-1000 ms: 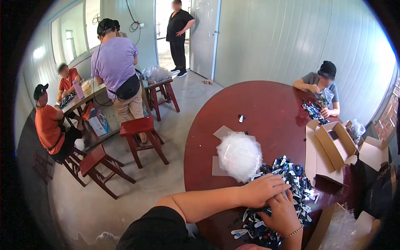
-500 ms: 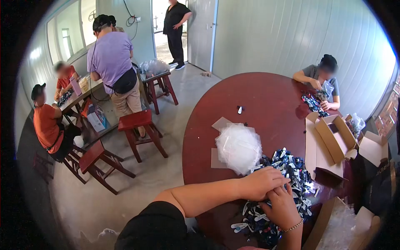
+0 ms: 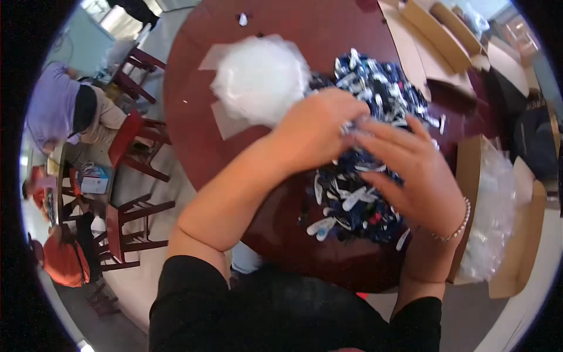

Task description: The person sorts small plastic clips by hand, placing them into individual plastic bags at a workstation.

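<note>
A heap of small dark pieces with white, teardrop-shaped clip-like parts (image 3: 352,196) is spread over the round dark-red table (image 3: 193,76). Over its left side is my left hand (image 3: 322,126), fingers curled together; a small pale bit shows at the fingertips, too blurred to name. My right hand (image 3: 416,170) is above the heap's right side, fingers stretched apart and slightly smeared by motion, its index fingertip near the left hand. A bead bracelet circles that wrist. Just beyond my left hand lies a round stack of clear plastic bags (image 3: 258,79).
An open cardboard box (image 3: 469,205) holding clear plastic stands at the right edge, with more open boxes (image 3: 437,35) at the far right. One loose piece (image 3: 243,19) lies at the back. Red stools (image 3: 114,232) and people stand or sit on the left.
The view has tipped down and turned, so the table fills more of it. My hands were together over the heap; the right fingers have since spread and moved off the left hand.
</note>
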`<state>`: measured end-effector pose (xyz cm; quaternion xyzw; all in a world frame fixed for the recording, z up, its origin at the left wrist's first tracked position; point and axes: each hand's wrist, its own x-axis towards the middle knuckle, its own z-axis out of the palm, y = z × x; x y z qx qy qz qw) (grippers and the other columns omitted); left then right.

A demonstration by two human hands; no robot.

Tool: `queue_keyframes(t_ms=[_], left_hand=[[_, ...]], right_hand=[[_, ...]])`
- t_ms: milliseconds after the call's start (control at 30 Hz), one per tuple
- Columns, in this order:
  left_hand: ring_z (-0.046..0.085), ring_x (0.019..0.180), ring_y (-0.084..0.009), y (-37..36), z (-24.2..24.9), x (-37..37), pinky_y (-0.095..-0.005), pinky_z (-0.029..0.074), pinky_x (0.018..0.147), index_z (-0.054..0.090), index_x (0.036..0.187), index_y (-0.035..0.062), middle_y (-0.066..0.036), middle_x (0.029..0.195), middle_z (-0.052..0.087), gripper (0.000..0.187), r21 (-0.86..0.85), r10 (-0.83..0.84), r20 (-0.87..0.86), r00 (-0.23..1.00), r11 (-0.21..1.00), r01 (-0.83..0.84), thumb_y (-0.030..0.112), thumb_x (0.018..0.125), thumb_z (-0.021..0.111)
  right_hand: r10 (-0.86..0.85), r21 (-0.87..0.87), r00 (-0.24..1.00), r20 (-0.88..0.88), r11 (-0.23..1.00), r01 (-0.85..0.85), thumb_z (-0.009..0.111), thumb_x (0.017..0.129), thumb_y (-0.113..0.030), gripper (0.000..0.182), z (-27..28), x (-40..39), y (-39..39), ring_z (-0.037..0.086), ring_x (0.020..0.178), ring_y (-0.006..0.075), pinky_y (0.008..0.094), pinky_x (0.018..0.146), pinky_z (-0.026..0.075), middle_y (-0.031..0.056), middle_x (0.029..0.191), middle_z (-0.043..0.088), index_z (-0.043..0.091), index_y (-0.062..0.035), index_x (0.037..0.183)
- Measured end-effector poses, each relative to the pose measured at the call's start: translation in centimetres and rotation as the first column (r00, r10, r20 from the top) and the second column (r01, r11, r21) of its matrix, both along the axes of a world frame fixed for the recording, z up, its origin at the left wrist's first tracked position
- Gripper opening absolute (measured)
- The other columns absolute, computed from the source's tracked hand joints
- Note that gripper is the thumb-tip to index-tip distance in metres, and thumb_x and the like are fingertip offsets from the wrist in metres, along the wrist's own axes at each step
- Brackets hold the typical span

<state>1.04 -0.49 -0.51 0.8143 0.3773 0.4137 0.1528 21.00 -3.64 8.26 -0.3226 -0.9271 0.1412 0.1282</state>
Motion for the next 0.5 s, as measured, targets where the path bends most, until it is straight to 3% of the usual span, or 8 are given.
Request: queue_keyframes(t_ms=[67,100,233,333,400,433,500], left_hand=[[0.061,0.088,-0.0321,0.11,0.24,-0.19,-0.0418,0.049,0.076,0.062,0.093,0.0077,-0.01,0.088,0.063,0.027,-0.055,0.054,0.016,0.998,0.997,-0.053,0.014,0.071,0.074],[0.061,0.085,-0.0318,0.19,0.17,-0.17,-0.0418,0.049,0.074,0.062,0.092,0.0071,-0.01,0.086,0.064,0.026,-0.043,0.075,0.044,0.996,0.996,-0.073,0.015,0.071,0.075],[0.061,0.083,-0.0317,0.27,0.15,-0.09,-0.0414,0.049,0.072,0.061,0.09,0.0065,-0.01,0.085,0.064,0.024,-0.153,0.144,0.082,0.986,0.98,-0.13,0.015,0.072,0.075],[0.062,0.081,-0.0317,0.45,-0.18,-0.21,-0.0409,0.048,0.071,0.061,0.09,0.0059,-0.011,0.083,0.064,0.025,-0.156,0.176,0.085,0.981,0.974,-0.161,0.015,0.072,0.075],[0.062,0.08,-0.0319,0.47,-0.19,-0.32,-0.0408,0.049,0.071,0.061,0.09,0.0057,-0.011,0.083,0.064,0.025,-0.146,0.167,0.076,0.983,0.977,-0.155,0.015,0.071,0.075],[0.062,0.08,-0.032,0.47,0.02,-0.31,-0.0406,0.049,0.072,0.061,0.089,0.0056,-0.011,0.084,0.064,0.024,-0.216,0.174,0.073,0.982,0.964,-0.154,0.015,0.071,0.074],[0.062,0.081,-0.0319,0.49,-0.03,-0.27,-0.0405,0.049,0.072,0.062,0.089,0.0057,-0.011,0.085,0.064,0.024,-0.194,0.182,0.09,0.979,0.968,-0.161,0.015,0.071,0.074]], right_hand=[[-0.024,0.019,0.999,-0.03,1.0,0.024,0.073,0.076,-0.008,0.048,0.48,0.55,0.15,0.057,0.118,0.0308,0.0486,0.107,0.033,0.0128,0.128,0.06,0.061,-0.0072,0.123],[0.003,0.139,0.998,-0.066,0.99,0.006,0.073,0.078,-0.01,0.04,0.42,0.6,0.35,0.061,0.105,0.0323,0.0465,0.096,0.044,0.0134,0.119,0.063,0.062,-0.0055,0.116],[-0.051,0.033,0.989,-0.139,0.998,0.056,0.073,0.075,-0.004,0.045,0.78,1.16,0.34,0.059,0.112,0.0345,0.0415,0.097,0.045,0.0156,0.127,0.06,0.064,-0.0048,0.119],[-0.02,0.093,0.984,-0.179,0.995,0.037,0.073,0.076,-0.007,0.039,0.62,0.91,0.13,0.06,0.102,0.0374,0.0412,0.088,0.049,0.018,0.118,0.062,0.063,-0.0027,0.114],[-0.064,0.019,0.994,-0.094,0.998,0.066,0.073,0.076,-0.003,0.044,0.73,0.74,-0.11,0.06,0.111,0.0345,0.0385,0.093,0.048,0.0166,0.125,0.061,0.063,-0.0038,0.12],[-0.063,0.013,0.994,-0.093,0.998,0.064,0.072,0.077,-0.003,0.045,0.79,0.72,-0.17,0.06,0.111,0.0344,0.038,0.093,0.048,0.0171,0.123,0.062,0.063,-0.0033,0.121],[-0.086,0.042,0.992,-0.095,0.995,0.091,0.072,0.078,-0.003,0.045,0.85,0.85,-0.26,0.06,0.11,0.0347,0.0378,0.093,0.048,0.0173,0.122,0.062,0.062,-0.0032,0.121]])
